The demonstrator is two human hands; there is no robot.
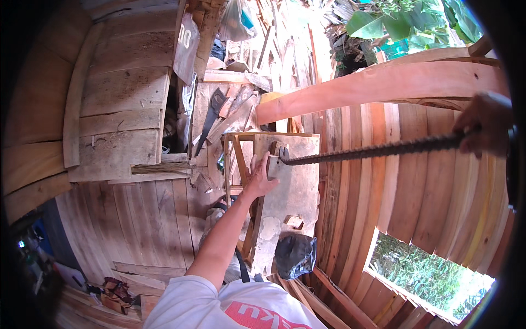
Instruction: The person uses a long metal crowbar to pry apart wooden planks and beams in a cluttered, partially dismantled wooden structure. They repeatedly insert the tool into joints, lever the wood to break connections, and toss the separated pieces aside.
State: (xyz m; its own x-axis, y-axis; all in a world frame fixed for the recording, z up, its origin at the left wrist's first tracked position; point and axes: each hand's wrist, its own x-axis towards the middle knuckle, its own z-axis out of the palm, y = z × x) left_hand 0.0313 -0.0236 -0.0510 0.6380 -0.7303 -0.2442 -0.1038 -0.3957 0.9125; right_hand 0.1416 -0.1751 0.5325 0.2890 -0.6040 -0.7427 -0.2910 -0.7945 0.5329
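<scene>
A small wooden block point(275, 165) lies on a worn wooden bench point(298, 189). My left hand point(264, 178) grips the block from its left and near side, fingers along it and thumb spread to the right. A long ribbed steel bar point(372, 152) runs almost level from the block to the right. Its thin, curved left end meets the block near a small metal piece that I cannot make out clearly. My right hand point(483, 123) is closed around the bar's other end, raised at the far right.
A black plastic bag point(296, 256) sits at the bench's near end, by a small wood offcut point(294, 221). Left of the bench lies a handsaw point(210, 118) among scraps. A large plank point(378, 90) crosses beyond the bar. Board walls point(416, 181) stand at right, with a window opening.
</scene>
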